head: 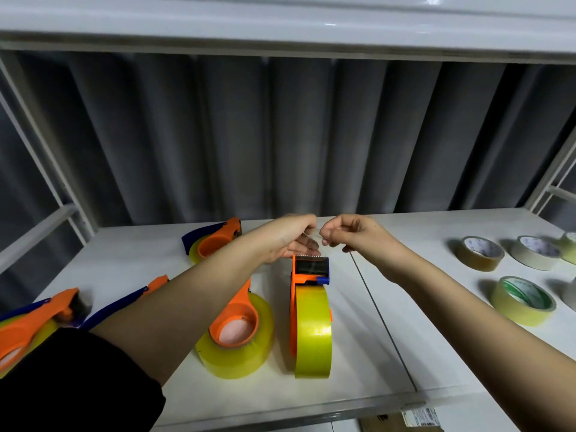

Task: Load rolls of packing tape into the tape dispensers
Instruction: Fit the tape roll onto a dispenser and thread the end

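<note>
White shelf (405,307); grey corrugated wall (280,135)

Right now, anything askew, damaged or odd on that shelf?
Nothing damaged or spilled. Only the upright dispenser stands on edge below both hands; the loaded dispensers left of it lie flat. Loose tape rolls lie flat on the right.

Two bare forearms show, ending in the bare left hand (288,241) and right hand (349,233), with no rings, watch or gloves. A black sleeve (78,381) covers the left upper arm at near left, loose-edged above the elbow.
</note>
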`<state>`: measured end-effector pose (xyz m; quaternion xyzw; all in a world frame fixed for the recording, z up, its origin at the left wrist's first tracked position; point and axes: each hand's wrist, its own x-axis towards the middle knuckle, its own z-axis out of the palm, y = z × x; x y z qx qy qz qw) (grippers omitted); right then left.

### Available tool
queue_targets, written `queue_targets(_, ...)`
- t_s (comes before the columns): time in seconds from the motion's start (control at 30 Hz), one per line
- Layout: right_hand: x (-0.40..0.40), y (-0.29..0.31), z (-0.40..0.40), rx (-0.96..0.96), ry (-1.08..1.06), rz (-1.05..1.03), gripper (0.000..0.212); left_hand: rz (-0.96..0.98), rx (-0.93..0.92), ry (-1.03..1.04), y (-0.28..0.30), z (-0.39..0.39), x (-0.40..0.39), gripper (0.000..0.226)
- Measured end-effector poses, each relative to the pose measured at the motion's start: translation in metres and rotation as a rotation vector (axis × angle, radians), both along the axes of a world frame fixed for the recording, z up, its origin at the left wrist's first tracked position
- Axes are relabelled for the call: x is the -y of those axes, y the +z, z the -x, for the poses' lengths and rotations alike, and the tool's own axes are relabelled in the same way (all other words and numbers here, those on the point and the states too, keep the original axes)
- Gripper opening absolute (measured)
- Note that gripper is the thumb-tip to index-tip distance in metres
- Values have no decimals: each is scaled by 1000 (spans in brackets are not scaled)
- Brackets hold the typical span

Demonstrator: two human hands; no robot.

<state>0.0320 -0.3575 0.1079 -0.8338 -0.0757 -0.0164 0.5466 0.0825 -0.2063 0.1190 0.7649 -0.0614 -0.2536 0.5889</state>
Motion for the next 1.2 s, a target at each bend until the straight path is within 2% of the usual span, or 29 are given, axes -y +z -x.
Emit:
queue_targets(0.17, -1, 1, -3, 67, -13, -22, 5, 7, -5, 6, 3, 2, -1, 16)
queue_targets(0.4, -1, 1, -4, 287, -102, 128, 19, 16, -1, 25, 12, 1, -6, 13)
queue_targets(0.57, -4, -5, 0, 518, -158, 386, 17, -106, 13, 5, 12, 3, -8, 12)
queue_targets(0.7, -4, -10, 1, 688, -193, 608, 15, -97, 60, 59, 14, 9, -8, 28)
queue_targets(0.87, -3, -16, -2, 901, -228, 811, 16, -152, 105, 75, 15, 11, -5, 31)
queue_targets(1.07, -7, -20, -4, 900, -226, 903, 7, -208, 102, 55, 13, 10, -8, 30)
queue_targets(1.2, -12, -15, -3, 708, -183, 734, 4, -256, 99, 58, 14, 12, -9, 27)
